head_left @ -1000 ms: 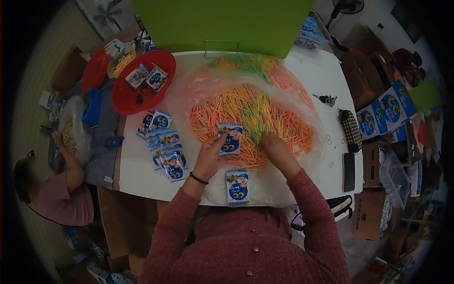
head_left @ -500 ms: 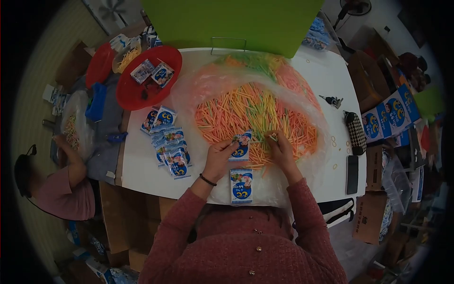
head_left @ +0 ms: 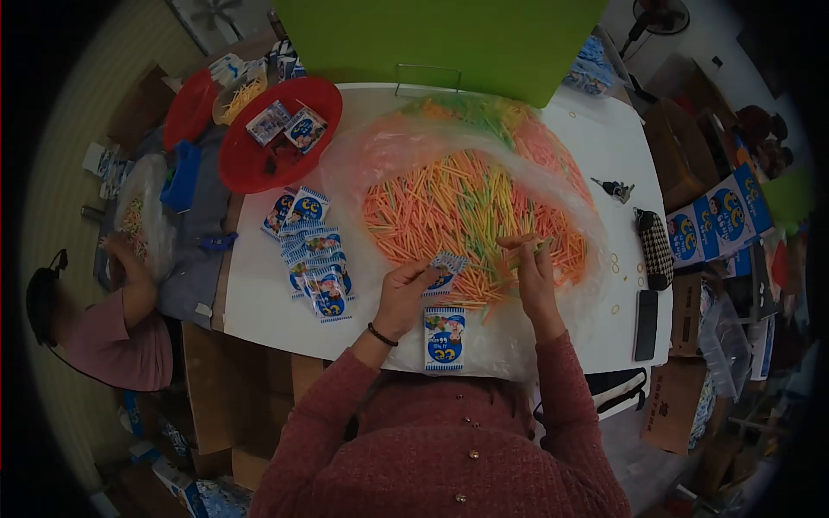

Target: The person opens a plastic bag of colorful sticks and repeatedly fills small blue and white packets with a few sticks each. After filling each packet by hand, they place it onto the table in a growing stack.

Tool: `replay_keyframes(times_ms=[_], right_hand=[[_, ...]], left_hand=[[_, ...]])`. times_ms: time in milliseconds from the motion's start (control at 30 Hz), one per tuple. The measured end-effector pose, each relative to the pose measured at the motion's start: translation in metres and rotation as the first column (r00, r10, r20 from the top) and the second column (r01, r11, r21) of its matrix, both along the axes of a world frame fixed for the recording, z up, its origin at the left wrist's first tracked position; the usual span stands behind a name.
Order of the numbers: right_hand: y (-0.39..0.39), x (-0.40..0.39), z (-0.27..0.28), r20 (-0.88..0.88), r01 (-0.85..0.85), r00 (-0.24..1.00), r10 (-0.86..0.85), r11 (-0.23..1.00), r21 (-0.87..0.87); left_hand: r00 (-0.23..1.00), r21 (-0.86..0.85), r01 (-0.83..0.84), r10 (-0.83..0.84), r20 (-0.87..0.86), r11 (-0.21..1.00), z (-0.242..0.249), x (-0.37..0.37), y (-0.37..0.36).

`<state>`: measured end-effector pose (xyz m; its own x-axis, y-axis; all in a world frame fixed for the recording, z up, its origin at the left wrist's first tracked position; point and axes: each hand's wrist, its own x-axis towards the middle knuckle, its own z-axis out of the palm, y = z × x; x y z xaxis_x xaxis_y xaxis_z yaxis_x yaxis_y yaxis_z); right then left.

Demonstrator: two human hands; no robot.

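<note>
My left hand (head_left: 402,300) pinches the edge of a small blue-and-white printed packet (head_left: 446,274), which tilts over the near edge of the stick pile. Thin pink, orange, yellow and green sticks (head_left: 432,207) fill a large clear plastic bag (head_left: 345,168) spread open on the table. Over the right part of the pile is my right hand (head_left: 537,281), its fingers closed around a few sticks (head_left: 544,245), partly hidden. Another packet (head_left: 444,338) lies flat at the table's near edge. Left of my left hand lies a heap of similar packets (head_left: 319,268).
A red basin (head_left: 237,164) holding packets stands at the back left. Keys (head_left: 615,188), a checked pouch (head_left: 654,249) and a phone (head_left: 645,325) lie along the right side. A green panel (head_left: 432,43) rises behind. A co-worker (head_left: 112,337) sits at the left.
My right hand has moved right and slightly up, away from the packet. The packet in my left hand has tipped over. The whole view has shifted slightly.
</note>
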<state>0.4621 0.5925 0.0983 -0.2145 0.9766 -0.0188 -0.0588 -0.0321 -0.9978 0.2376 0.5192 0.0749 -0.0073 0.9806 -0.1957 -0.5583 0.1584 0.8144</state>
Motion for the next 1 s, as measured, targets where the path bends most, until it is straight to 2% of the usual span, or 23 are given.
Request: replay_keyframes(times_ms=[33, 67, 133, 167, 233, 267, 333, 367, 433, 467, 533, 567, 600, 633, 667, 700, 733, 800, 867, 933, 1000], right_hand=[[-0.002, -0.005, 0.011, -0.175, 0.072, 0.982, -0.073, 0.997, -0.013], [-0.006, -0.01, 0.023, -0.175, 0.073, 0.982, -0.075, 0.997, -0.016], [-0.015, -0.025, 0.052, -0.332, -0.044, 0.941, 0.07, 0.995, 0.087], [-0.016, -0.03, 0.061, -0.332, -0.04, 0.941, 0.067, 0.995, 0.086], [-0.015, -0.04, 0.071, -0.216, -0.104, 0.959, 0.183, 0.938, 0.331], [-0.014, -0.044, 0.071, -0.217, -0.104, 0.959, 0.183, 0.937, 0.332], [-0.013, -0.049, 0.067, -0.098, -0.153, 0.973, 0.208, 0.904, 0.399], [-0.011, -0.05, 0.065, -0.099, -0.153, 0.973, 0.209, 0.904, 0.4], [-0.009, -0.05, 0.06, 0.138, -0.272, 0.962, 0.234, 0.837, 0.476], [-0.009, -0.049, 0.061, 0.137, -0.273, 0.962, 0.236, 0.836, 0.476], [-0.012, -0.048, 0.062, 0.329, -0.39, 0.91, 0.25, 0.785, 0.481], [-0.012, -0.047, 0.062, 0.329, -0.391, 0.91, 0.251, 0.785, 0.482], [-0.012, -0.046, 0.061, 0.428, -0.424, 0.879, 0.21, 0.754, 0.502], [-0.012, -0.045, 0.06, 0.52, -0.458, 0.839, 0.159, 0.723, 0.517], [-0.011, -0.043, 0.059, 0.522, -0.455, 0.839, 0.155, 0.725, 0.517], [-0.01, -0.041, 0.059, 0.256, -0.323, 0.94, 0.226, 0.828, 0.458], [-0.009, -0.04, 0.059, -0.035, -0.216, 0.969, 0.243, 0.912, 0.349], [-0.008, -0.039, 0.061, -0.065, -0.232, 0.96, 0.273, 0.903, 0.363], [-0.01, -0.039, 0.061, -0.097, -0.241, 0.95, 0.296, 0.896, 0.372], [-0.011, -0.042, 0.062, -0.14, -0.217, 0.955, 0.26, 0.939, 0.268], [-0.011, -0.042, 0.057, -0.152, -0.205, 0.959, 0.241, 0.954, 0.22]], left_hand=[[1.0, -0.001, 0.0, 0.0, 0.0, 1.0, 0.003, 0.001, 0.0], [0.999, -0.016, 0.016, -0.017, -0.048, 1.0, 0.007, 0.003, -0.002], [0.995, -0.037, 0.037, -0.04, -0.095, 0.999, 0.013, 0.006, -0.004], [0.992, -0.034, 0.049, -0.053, -0.116, 0.998, 0.015, 0.007, -0.003], [0.988, -0.029, 0.062, -0.066, -0.138, 0.998, 0.018, 0.01, -0.001], [0.988, -0.04, 0.066, -0.071, -0.139, 0.997, 0.02, 0.011, -0.001], [0.987, -0.051, 0.067, -0.074, -0.14, 0.996, 0.021, 0.012, 0.0], [0.984, 0.015, 0.074, -0.07, -0.166, 0.997, 0.021, 0.012, 0.0], [0.979, 0.079, 0.079, -0.062, -0.193, 0.994, 0.024, 0.013, 0.0], [0.986, 0.036, 0.081, -0.075, -0.148, 0.996, 0.026, 0.014, 0.001], [0.991, -0.009, 0.085, -0.085, -0.103, 0.996, 0.027, 0.017, 0.002], [0.995, -0.009, 0.079, -0.079, -0.056, 0.997, 0.027, 0.02, 0.003], [0.997, -0.009, 0.074, -0.074, -0.008, 0.997, 0.027, 0.021, 0.003], [0.997, -0.008, 0.077, -0.077, -0.008, 0.997, 0.022, 0.021, 0.002], [0.996, 0.028, 0.081, -0.079, -0.046, 0.996, 0.014, 0.022, 0.002], [0.993, 0.066, 0.085, -0.08, -0.084, 0.994, 0.016, 0.023, 0.004], [0.993, 0.07, 0.086, -0.08, -0.083, 0.994, 0.018, 0.023, 0.005], [0.993, -0.057, 0.119, -0.12, -0.021, 0.991, 0.025, 0.023, 0.006], [0.994, -0.041, 0.111, -0.112, -0.002, 0.993, 0.024, 0.023, 0.005], [0.993, -0.021, 0.114, -0.113, 0.017, 0.993, 0.024, 0.025, 0.005], [0.993, 0.021, 0.102, -0.101, -0.061, 0.995, 0.024, 0.027, 0.004]])
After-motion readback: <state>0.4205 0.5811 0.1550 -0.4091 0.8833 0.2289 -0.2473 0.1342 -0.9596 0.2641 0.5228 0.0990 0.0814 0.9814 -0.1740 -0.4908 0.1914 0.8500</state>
